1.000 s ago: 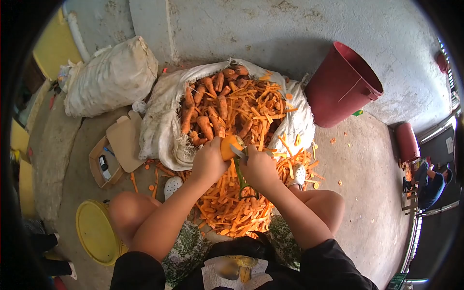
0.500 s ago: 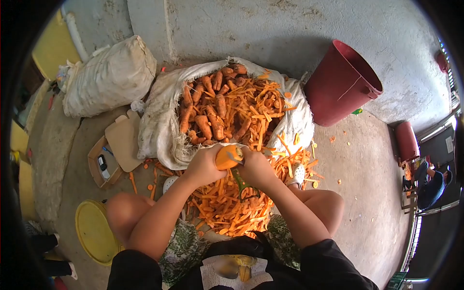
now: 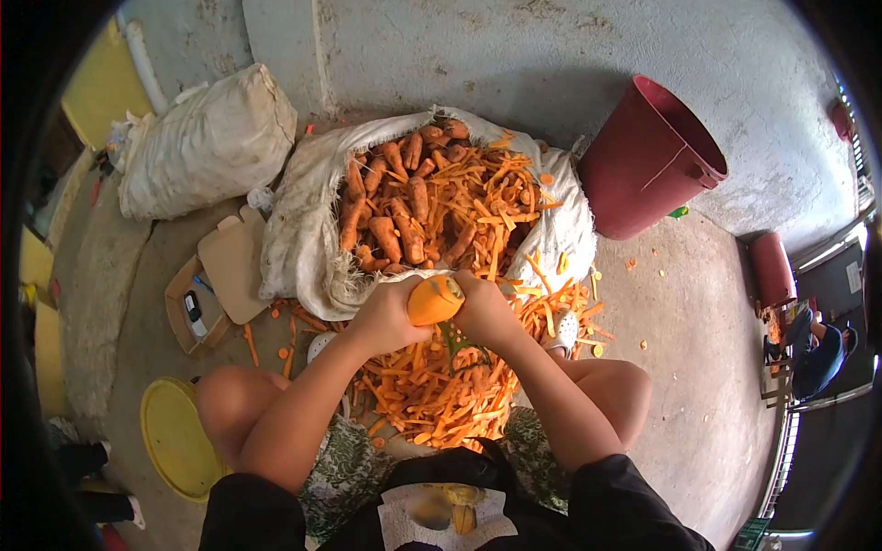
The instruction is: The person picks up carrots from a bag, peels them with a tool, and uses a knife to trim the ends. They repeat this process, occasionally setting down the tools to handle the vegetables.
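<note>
My left hand (image 3: 387, 317) is wrapped round a peeled orange carrot (image 3: 434, 301), its end pointing up and right. Against the carrot's right side is my right hand (image 3: 481, 310), fingers closed; what it grips is mostly hidden, with a dark green piece (image 3: 457, 342) showing just below. Beyond both hands lies an open white sack (image 3: 308, 207) holding unpeeled carrots (image 3: 401, 230) and orange strips. A heap of carrot peelings (image 3: 436, 390) covers the floor beneath my hands, between my legs.
A full white sack (image 3: 211, 147) leans at the back left, near an open cardboard box (image 3: 230, 266). At left front is a yellow lid (image 3: 179, 441). A dark red bin (image 3: 643, 165) stands right of the open sack. Another person (image 3: 822, 358) sits far right.
The small blade seen across the carrot's end is no longer visible there. My right hand has shifted slightly up and left, and the carrot's end has turned a little.
</note>
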The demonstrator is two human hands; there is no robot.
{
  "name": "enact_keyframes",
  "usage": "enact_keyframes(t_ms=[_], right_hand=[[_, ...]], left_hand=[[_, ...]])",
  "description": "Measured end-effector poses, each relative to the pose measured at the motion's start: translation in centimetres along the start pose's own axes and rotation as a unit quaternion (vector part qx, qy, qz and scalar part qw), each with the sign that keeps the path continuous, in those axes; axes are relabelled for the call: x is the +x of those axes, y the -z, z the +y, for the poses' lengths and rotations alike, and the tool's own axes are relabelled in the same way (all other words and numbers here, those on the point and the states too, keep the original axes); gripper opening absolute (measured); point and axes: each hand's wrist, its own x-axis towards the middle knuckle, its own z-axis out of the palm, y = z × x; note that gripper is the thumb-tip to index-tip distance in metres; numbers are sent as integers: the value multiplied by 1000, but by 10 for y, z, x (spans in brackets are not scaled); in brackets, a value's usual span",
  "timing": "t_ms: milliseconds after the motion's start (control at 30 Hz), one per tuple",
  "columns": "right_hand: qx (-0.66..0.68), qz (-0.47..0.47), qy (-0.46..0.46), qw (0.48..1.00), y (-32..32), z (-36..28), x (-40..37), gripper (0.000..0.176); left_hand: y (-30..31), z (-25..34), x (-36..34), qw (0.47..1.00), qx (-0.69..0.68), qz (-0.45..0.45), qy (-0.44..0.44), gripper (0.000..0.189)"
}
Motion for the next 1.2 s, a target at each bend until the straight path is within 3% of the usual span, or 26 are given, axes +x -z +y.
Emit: enact_keyframes(t_ms=[267,333,367,400,500,600,633,667,800,833,900,1000,1067,1100,1133,1200], right_hand=[[-3,38,33,999,-2,-3,2,23],[101,80,-141,982,-24,54,19,25],[24,113,-166,979,-21,61,19,26],[-94,81,-241,962,-14,48,24,27],[-47,96,-176,978,-26,74,31,28],[34,64,-183,980,-23,76,33,28],[217,79,-225,947,-14,70,33,27],[392,92,-258,879,-6,67,33,27],[567,-14,-164,807,35,20,17,34],[567,-16,-165,807,33,20,15,34],[405,-200,-149,880,28,21,4,39],[307,-244,-111,913,-4,22,-9,44],[313,-225,-169,907,-16,23,-16,41],[320,-206,-220,898,-20,25,-15,38],[320,-205,-216,899,-25,37,-10,38],[103,-203,-21,974,-28,77,-11,31]], left_hand=[[1,1,-3,995,77,52,-38,40],[2,18,-7,955,153,89,-239,45],[-6,30,-8,939,174,98,-279,48],[-8,37,-9,939,167,103,-284,47],[-11,26,-9,948,159,120,-248,46],[-9,19,-6,959,160,110,-205,46],[-9,15,-4,963,169,102,-182,46],[-9,11,-3,967,176,93,-158,46],[-5,-1,-4,962,247,76,-88,44],[-4,-2,-5,959,278,39,-43,42],[-3,-7,-6,952,307,3,-1,41],[-7,-17,-9,945,319,-71,-12,43],[-9,-13,-11,912,333,-210,117,47],[-8,-14,-12,912,333,-209,117,47],[-5,-16,-13,925,319,-187,85,48],[1,-16,-17,936,303,-168,56,48]])
